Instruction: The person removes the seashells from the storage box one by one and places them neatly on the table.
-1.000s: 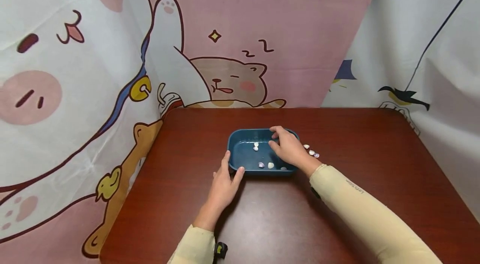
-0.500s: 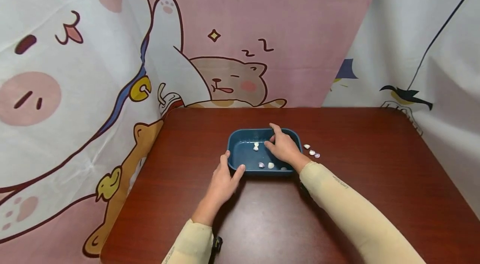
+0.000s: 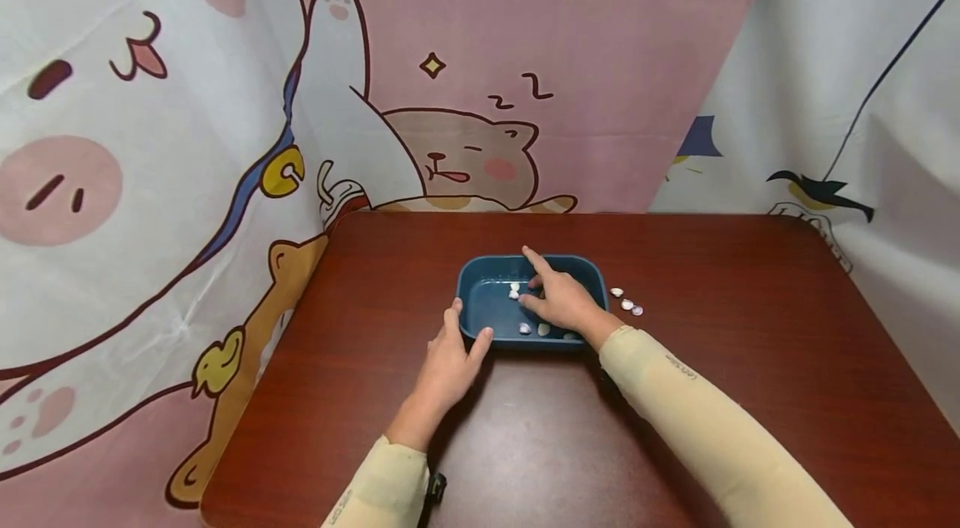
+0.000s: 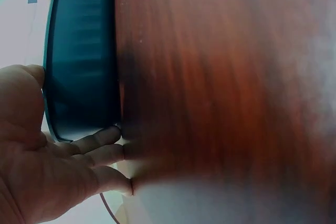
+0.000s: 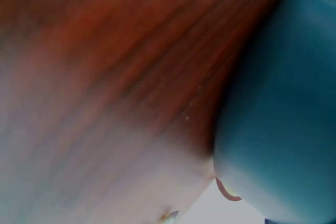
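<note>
A dark blue rectangular tray (image 3: 495, 342) with raised walls stands on the table. My left hand (image 3: 447, 366) grips its near left corner, thumb at the near rim and fingers around the left end; in the left wrist view the fingertips (image 4: 107, 135) lie low against the end wall. My right hand (image 3: 564, 299) reaches over the tray, index finger stretched towards the far rim, thumb and other fingers lower inside. Close to that thumb are two small white shells (image 3: 514, 291). A pale purple shell (image 3: 525, 329) and a whitish shell (image 3: 543, 330) lie along the near wall.
Right of the tray, a few small white and purple shells (image 3: 627, 305) lie on the reddish-brown table (image 3: 712, 261). A cartoon-printed cloth (image 3: 600, 53) hangs behind the table's far edge. In the right wrist view the tray's outer wall (image 5: 283, 119) fills the right side.
My right hand has moved left across the tray, closer to the two white shells, its index finger straightening. My left hand stays at the tray's corner. The camera view shifts slightly.
</note>
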Action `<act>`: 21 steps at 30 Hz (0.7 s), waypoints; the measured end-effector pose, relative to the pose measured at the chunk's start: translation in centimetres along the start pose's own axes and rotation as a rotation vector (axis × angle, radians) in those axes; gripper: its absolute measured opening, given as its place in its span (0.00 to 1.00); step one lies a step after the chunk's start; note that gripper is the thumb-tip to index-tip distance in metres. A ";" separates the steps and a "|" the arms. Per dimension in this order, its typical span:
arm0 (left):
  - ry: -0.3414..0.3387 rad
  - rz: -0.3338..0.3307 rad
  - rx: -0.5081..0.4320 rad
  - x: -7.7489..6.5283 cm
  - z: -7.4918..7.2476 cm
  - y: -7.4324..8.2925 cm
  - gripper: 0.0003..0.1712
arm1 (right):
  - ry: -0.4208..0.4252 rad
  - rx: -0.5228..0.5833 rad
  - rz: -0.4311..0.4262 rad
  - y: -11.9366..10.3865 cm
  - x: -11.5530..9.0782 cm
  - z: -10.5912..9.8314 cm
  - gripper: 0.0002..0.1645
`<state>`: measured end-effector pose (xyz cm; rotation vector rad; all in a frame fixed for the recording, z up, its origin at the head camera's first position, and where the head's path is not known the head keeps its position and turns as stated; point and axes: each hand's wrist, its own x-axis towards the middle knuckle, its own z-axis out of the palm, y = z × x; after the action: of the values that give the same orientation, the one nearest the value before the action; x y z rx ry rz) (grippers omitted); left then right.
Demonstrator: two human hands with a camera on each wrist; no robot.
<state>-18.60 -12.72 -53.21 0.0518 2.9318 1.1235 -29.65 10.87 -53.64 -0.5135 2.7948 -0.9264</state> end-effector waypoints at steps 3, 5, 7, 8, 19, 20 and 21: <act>-0.003 0.005 0.000 0.2 -0.1 0.0 0.46 | -0.056 -0.071 -0.062 -0.3 0.3 0.0 0.53; -0.002 0.005 0.001 0.2 -0.2 0.1 0.46 | -0.084 -0.145 -0.102 -0.5 0.6 0.2 0.46; -0.003 -0.001 0.003 0.2 -0.2 0.1 0.46 | -0.096 -0.214 -0.128 -0.8 0.9 0.3 0.39; -0.003 -0.005 0.004 0.2 -0.2 0.0 0.46 | -0.101 -0.238 -0.137 -0.9 1.1 0.4 0.36; -0.016 -0.016 -0.004 -0.1 0.2 -0.2 0.47 | -0.086 -0.325 -0.114 -1.6 2.1 1.3 0.22; -0.011 -0.011 -0.002 -0.1 0.2 -0.3 0.47 | -0.077 -0.327 -0.109 -1.6 2.2 1.3 0.21; -0.004 -0.007 -0.002 0.0 0.2 -0.3 0.47 | -0.068 -0.323 -0.105 -1.5 2.3 1.2 0.20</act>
<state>-18.64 -12.81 -53.57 0.0438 2.9250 1.1232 -31.07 8.17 -53.79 -0.7252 2.8903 -0.4617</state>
